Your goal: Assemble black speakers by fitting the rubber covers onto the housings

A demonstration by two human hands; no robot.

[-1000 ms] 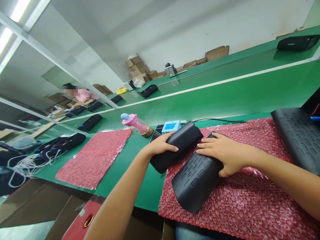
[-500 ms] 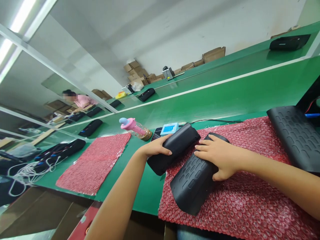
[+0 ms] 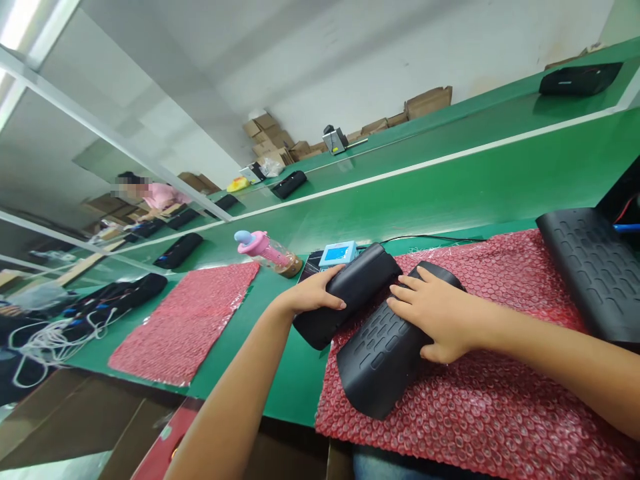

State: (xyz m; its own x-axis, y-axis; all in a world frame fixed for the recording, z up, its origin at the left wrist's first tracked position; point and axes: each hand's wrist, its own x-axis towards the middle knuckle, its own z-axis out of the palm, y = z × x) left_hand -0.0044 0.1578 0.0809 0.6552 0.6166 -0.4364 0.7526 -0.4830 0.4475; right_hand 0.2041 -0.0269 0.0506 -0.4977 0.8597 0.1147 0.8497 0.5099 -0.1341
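Note:
My left hand (image 3: 320, 291) is closed around a smooth black plastic casing (image 3: 363, 280), thumb on the near side, its other fingers mostly hidden behind. The casing slants over the edge of a red bubble wrap sheet (image 3: 475, 413). Lying across a second black casing (image 3: 373, 357), this one with raised oblong bumps, is my right hand (image 3: 433, 310). Its fingers reach over the top and the thumb presses the near side. The two casings sit side by side, close together. A third bumpy black casing (image 3: 590, 267) rests at the right on the bubble wrap.
A light-blue device with a screen (image 3: 337, 255) and a pink-lidded drink bottle (image 3: 270, 253) stand behind my hands. Left lie another red bubble wrap sheet (image 3: 185, 320) and coiled white cables (image 3: 50, 347). A green conveyor (image 3: 425, 180) runs behind; a person in pink (image 3: 160, 195) works beyond.
The near end of the bumpy casing under my right hand has risen slightly. Both hands keep almost the same places, and the background has shifted a little with my head.

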